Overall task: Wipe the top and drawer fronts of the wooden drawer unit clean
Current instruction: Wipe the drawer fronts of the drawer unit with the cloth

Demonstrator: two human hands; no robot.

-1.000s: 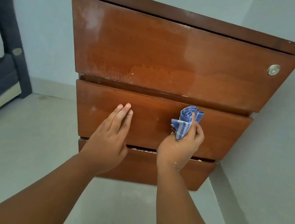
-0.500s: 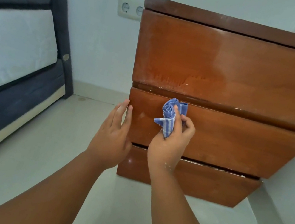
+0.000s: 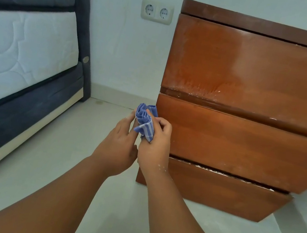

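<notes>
1. My right hand has its fingers curled round the bunched blue-and-white striped cloth, just at the left edge of the middle drawer front.
2. My left hand is loosely open, fingertips against the cloth.
3. The brown wooden three-drawer unit stands on the pale floor.

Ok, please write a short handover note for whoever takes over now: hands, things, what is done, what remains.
Right hand grips the bunched blue striped cloth at the left edge of the middle drawer front. Left hand is beside it, fingers fairly straight, touching the cloth.
Done: middle drawer front looks mostly clean.
Left: top drawer front shows whitish haze and specks along its lower edge; white crumbs line the upper edge of the bottom drawer front. The top of the drawer unit is seen edge-on only, so cannot be judged.
</notes>
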